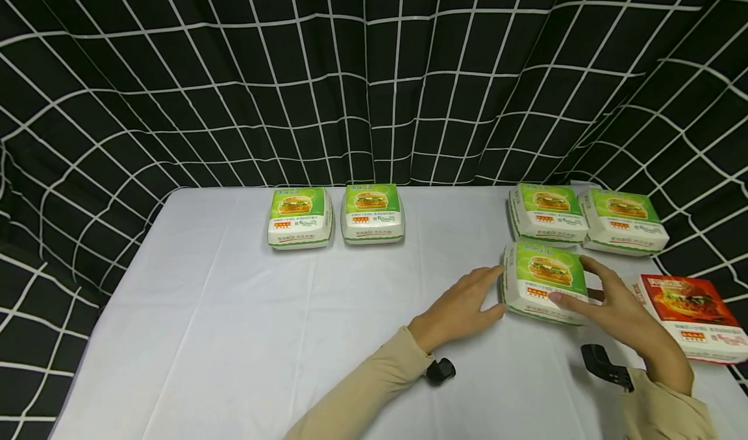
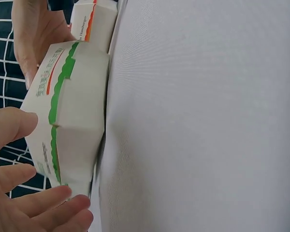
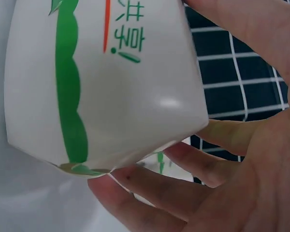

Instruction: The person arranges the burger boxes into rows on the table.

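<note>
A green-and-white burger box [image 1: 546, 281] with a burger picture on its lid sits on the white table in front of two similar boxes. My right hand [image 1: 622, 307] holds it from the right, thumb over the front of the lid and fingers along the right side. In the right wrist view those fingers [image 3: 154, 191] reach round the edge of the box [image 3: 130, 96]. At its left side is my left hand [image 1: 461, 307], fingers extended and spread, fingertips right at the box wall. From the left wrist the box [image 2: 79, 96] shows its green-edged flap.
Two green burger boxes [image 1: 547, 211] [image 1: 622, 220] stand behind at the back right, side by side. A red-and-white burger box [image 1: 692, 317] lies right of my right hand. Two more green boxes [image 1: 300, 217] [image 1: 372, 213] stand at the table's back edge. Black gridded cloth [image 1: 374, 70] hangs behind the table.
</note>
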`<state>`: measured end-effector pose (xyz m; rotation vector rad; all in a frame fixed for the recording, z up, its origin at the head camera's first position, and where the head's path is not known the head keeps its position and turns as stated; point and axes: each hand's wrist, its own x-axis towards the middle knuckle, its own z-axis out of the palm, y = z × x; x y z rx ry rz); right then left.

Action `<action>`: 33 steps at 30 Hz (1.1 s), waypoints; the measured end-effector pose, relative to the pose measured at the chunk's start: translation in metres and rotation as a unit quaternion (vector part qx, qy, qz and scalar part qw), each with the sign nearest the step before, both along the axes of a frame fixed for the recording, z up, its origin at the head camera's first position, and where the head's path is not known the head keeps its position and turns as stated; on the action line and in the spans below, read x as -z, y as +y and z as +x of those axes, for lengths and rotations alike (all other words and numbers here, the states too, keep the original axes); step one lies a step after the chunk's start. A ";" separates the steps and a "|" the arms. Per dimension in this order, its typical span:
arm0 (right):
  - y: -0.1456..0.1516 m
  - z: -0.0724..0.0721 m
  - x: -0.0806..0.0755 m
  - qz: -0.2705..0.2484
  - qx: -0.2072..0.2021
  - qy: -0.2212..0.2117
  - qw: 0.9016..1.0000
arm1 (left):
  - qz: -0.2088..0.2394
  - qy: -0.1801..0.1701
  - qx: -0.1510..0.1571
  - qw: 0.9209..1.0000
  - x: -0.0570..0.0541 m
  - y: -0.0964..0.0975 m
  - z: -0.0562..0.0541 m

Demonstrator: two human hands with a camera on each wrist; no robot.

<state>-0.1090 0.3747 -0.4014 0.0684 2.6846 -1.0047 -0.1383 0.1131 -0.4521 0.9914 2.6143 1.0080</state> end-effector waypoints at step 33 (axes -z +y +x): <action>-0.054 -0.008 0.005 -0.046 -0.017 0.054 0.997 | 0.027 -0.032 -0.044 0.998 -0.005 -0.031 -0.007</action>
